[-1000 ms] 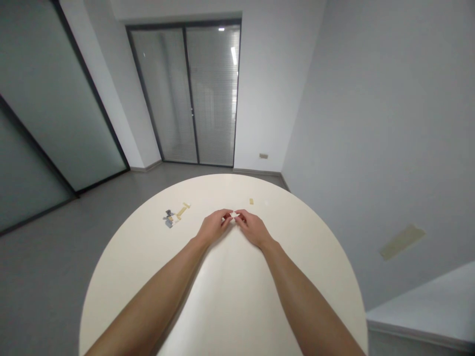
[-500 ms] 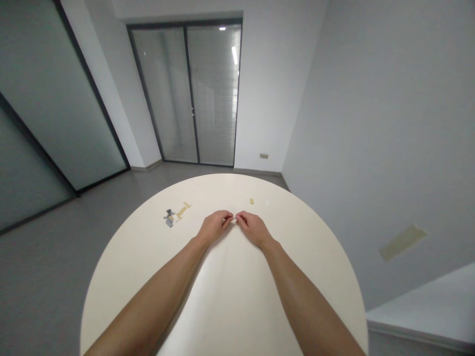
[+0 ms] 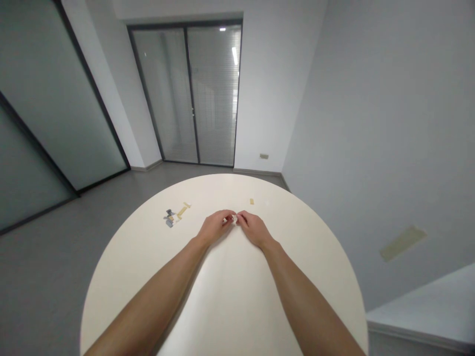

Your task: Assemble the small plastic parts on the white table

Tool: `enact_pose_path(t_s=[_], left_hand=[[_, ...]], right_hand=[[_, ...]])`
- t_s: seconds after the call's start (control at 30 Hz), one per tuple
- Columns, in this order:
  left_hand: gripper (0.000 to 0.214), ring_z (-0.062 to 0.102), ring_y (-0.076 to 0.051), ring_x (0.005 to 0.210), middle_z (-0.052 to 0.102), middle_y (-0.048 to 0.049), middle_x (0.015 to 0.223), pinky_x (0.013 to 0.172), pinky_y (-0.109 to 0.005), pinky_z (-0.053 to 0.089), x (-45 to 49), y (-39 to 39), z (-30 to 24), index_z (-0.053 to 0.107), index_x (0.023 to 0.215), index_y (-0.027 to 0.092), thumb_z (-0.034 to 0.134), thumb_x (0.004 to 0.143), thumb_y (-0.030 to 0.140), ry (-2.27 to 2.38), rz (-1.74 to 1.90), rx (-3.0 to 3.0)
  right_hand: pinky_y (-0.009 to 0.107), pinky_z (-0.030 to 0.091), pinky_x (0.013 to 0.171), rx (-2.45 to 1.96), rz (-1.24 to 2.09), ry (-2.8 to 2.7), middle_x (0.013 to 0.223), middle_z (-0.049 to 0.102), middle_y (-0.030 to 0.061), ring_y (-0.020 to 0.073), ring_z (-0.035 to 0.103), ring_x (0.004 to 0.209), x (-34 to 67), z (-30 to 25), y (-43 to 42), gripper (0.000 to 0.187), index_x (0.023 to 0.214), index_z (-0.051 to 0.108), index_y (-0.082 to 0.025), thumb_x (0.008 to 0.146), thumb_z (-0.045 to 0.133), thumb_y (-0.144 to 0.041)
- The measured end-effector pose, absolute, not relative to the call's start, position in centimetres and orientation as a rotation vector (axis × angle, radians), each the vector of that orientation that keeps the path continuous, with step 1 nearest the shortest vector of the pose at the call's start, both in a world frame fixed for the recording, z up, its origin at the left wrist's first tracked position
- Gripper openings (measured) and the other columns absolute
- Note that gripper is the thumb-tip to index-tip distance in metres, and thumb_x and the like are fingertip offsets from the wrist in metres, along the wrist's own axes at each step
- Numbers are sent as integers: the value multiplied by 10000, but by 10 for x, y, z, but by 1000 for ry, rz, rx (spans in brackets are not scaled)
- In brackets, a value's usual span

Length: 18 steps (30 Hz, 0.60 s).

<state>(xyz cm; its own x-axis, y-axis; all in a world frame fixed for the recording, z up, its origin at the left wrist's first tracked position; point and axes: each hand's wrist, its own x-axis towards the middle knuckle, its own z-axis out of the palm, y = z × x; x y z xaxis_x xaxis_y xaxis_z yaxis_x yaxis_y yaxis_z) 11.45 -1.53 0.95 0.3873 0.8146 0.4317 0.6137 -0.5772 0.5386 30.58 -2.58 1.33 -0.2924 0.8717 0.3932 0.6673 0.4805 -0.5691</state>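
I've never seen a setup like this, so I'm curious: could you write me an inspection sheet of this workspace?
Surface: round cream table, smooth.
Job's things: pale piece, small, pinched at the fingertips.
Clutter: grey pieces and tan strip to the left; tan piece ahead.
Hands: left hand and right hand, bare, meeting at the fingertips.
Cables: nothing seen.
Surroundings: glass doors with blinds ahead, grey floor, pale walls.
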Motion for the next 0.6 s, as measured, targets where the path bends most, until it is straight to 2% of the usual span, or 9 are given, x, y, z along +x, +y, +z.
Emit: enact_pose_path(t_s=[0.4,0.6], left_hand=[[248,646,-160,891,712,-6,974,774,-264,497,114,-19,15,638,1126,271,534,913,343,1367,961,2347],[265,647,-166,900,712,-8,983,773,-275,499,114,-19,15,625,1151,271,530,917,350,1390,964,2321]], right_hand=[[277,448,808,-1252,401,-2037,990,716,40,173,646,892,306,14,-27,278,1127,619,-241,1006,397,-356],[284,456,798,-1273,412,-2030,975,718,42,181,649,883,305,15,-28,272,1165,615,-243,991,431,-343]])
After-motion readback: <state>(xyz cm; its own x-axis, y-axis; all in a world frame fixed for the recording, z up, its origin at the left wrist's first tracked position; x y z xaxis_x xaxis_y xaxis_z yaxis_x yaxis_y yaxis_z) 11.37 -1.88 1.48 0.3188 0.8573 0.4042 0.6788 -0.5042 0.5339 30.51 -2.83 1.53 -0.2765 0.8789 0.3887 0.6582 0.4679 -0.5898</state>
